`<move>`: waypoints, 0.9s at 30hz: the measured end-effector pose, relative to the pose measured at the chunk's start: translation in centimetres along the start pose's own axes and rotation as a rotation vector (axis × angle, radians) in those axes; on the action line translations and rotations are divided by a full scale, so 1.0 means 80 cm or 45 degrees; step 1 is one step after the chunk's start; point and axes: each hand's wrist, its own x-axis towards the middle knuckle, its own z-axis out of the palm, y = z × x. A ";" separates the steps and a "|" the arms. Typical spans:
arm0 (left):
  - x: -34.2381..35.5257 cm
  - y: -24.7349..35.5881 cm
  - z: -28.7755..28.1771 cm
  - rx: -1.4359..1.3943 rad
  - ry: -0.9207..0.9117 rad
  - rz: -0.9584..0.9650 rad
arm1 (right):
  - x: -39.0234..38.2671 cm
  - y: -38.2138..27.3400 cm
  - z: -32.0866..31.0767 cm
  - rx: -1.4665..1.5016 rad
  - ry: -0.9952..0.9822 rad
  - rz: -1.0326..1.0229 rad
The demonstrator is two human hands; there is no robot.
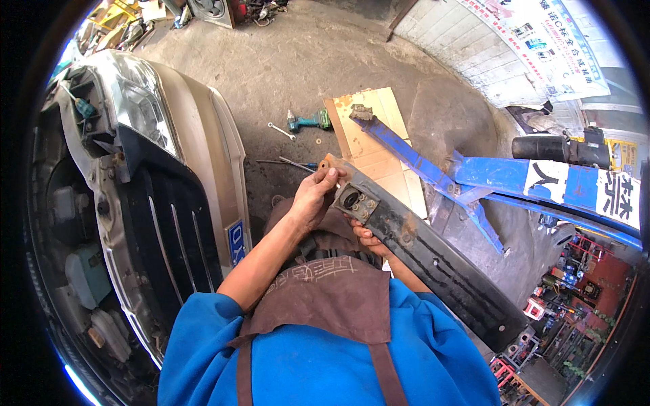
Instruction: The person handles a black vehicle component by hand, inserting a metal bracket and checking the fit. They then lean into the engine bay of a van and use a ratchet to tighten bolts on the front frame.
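A long black metal beam with rust patches slants from the middle toward the lower right. At its upper end is a square bolted bracket with a round hole. My left hand is closed on that end, thumb near a small rusty tab. My right hand is curled around the beam's near edge below the bracket, its fingertips partly hidden. Long slim tools lie behind my left hand. Beyond them are a green cordless drill and a wrench on the concrete floor.
A beige car front with open hood fills the left. A cardboard sheet lies ahead under blue lift arms. A blue lift column, black cylinder and wall banner are at right. Tool clutter sits at lower right.
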 end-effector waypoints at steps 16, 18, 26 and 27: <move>-0.005 -0.032 -0.034 0.996 0.075 0.258 | 0.007 -0.052 -0.059 -0.244 0.215 -0.192; 0.016 -0.059 -0.070 0.535 0.088 -0.002 | 0.014 -0.063 -0.089 -0.144 0.278 -0.102; 0.113 -0.161 -0.217 0.008 0.651 -0.345 | 0.097 -0.105 -0.263 -0.423 1.008 -0.250; 0.132 -0.182 -0.255 -0.035 0.650 -0.342 | 0.114 -0.113 -0.287 -0.510 1.106 -0.238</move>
